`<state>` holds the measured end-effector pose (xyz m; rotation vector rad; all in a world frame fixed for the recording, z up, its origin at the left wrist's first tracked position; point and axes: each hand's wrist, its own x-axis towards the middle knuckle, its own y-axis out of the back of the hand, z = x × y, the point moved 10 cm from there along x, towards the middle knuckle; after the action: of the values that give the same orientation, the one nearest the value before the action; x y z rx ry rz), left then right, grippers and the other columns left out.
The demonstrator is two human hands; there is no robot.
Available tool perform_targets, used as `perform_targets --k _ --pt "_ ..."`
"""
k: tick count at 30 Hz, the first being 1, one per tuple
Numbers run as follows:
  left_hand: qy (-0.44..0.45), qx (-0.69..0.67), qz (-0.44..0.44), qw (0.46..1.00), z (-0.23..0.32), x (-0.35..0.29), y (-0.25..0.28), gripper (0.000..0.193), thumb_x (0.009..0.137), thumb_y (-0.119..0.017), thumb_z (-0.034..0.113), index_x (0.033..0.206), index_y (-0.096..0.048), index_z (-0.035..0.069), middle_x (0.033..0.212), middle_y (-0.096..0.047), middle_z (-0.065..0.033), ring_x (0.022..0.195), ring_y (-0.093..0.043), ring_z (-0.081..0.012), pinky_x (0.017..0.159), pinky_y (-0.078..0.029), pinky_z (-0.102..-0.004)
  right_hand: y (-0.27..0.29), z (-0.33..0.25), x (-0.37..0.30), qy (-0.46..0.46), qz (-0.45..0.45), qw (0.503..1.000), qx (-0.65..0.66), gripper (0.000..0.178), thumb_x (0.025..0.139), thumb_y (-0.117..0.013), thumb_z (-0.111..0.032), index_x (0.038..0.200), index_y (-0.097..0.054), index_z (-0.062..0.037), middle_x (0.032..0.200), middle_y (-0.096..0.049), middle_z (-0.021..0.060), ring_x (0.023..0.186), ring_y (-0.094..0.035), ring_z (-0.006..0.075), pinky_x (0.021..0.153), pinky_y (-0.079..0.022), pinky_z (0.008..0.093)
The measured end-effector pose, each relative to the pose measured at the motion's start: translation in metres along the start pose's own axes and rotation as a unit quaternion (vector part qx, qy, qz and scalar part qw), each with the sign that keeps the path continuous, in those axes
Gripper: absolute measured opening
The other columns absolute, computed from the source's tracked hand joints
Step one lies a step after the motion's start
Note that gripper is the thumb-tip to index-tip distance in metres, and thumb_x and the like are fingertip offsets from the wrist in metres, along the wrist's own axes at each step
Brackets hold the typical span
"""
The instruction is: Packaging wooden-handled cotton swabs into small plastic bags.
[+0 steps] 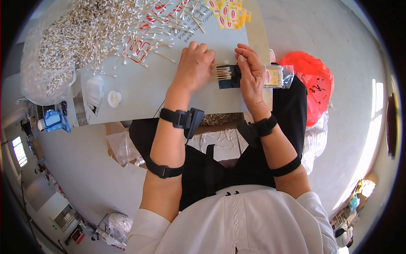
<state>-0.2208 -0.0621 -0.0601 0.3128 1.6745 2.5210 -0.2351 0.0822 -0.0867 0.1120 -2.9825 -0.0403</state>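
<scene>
My left hand (193,67) is above the table, its fingers curled in around the ends of a small bundle of cotton swabs (222,73). The bundle's tips lie over a black flat piece (228,83). My right hand (252,78) rests across a clear bag of cotton swabs (274,76) with a yellow and red label. Its thumb and forefinger come together near a small whitish thing too small to name. The middle of the bag is hidden under that hand.
A big heap of loose cotton swabs (80,36) spills from a clear plastic bag at the far left. Yellow labels (231,15) lie at the back. A white cap (114,98) sits near the front left. A red plastic bag (311,72) stands beyond the table's right edge.
</scene>
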Motion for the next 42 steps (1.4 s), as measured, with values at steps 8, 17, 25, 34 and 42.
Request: perform_targets --k 8,17,25,34,42 --pt "0.025 0.036 0.108 0.993 0.039 -0.044 0.003 0.047 0.081 -0.069 0.015 0.124 -0.055 0.001 0.135 -0.052 -0.0155 0.131 -0.044 -0.0327 0.106 -0.035 -0.0502 -0.01 0.005 -0.022 -0.058 0.003 0.992 0.112 0.032 0.105 -0.043 -0.016 0.126 -0.057 0.0044 0.136 -0.054 0.0135 0.125 -0.052 0.0201 0.11 -0.04 0.0333" --pt "0.056 0.047 0.022 0.997 0.016 -0.036 -0.024 0.076 0.086 -0.066 0.038 0.148 -0.035 0.006 0.157 -0.029 -0.0149 0.147 -0.025 -0.0282 0.118 -0.019 -0.0513 -0.015 0.007 -0.019 -0.068 0.005 0.985 0.159 0.038 0.106 -0.04 -0.019 0.132 -0.052 0.0065 0.138 -0.052 0.0155 0.129 -0.049 0.0218 0.112 -0.039 0.0351" --pt "0.054 0.036 0.009 0.998 0.032 -0.052 -0.031 0.075 0.089 -0.061 0.041 0.15 -0.033 0.006 0.158 -0.027 -0.0146 0.148 -0.022 -0.0284 0.12 -0.014 -0.0483 -0.022 0.008 -0.019 -0.052 -0.004 0.99 0.129 0.033 0.105 -0.044 -0.016 0.128 -0.056 0.0049 0.14 -0.051 0.0141 0.129 -0.048 0.02 0.109 -0.04 0.0318" --pt "0.148 0.059 0.239 0.958 -0.063 -0.063 0.056 0.035 0.074 -0.068 0.0 0.107 -0.062 0.009 0.106 -0.058 -0.0095 0.101 -0.053 -0.0321 0.084 -0.043 -0.0448 -0.003 0.008 -0.021 -0.037 0.024 0.994 0.101 0.031 0.104 -0.046 -0.016 0.125 -0.057 0.005 0.135 -0.055 0.013 0.128 -0.049 0.0199 0.108 -0.04 0.0301" --pt "0.097 0.048 0.215 0.971 -0.062 -0.035 0.031 0.016 0.074 -0.069 0.004 0.085 -0.06 0.011 0.088 -0.054 -0.0031 0.09 -0.052 -0.0285 0.078 -0.041 -0.0428 -0.012 0.005 -0.021 -0.023 0.009 0.997 0.075 0.029 0.104 -0.047 -0.015 0.121 -0.058 0.0052 0.134 -0.056 0.0138 0.124 -0.052 0.0202 0.105 -0.041 0.0303"
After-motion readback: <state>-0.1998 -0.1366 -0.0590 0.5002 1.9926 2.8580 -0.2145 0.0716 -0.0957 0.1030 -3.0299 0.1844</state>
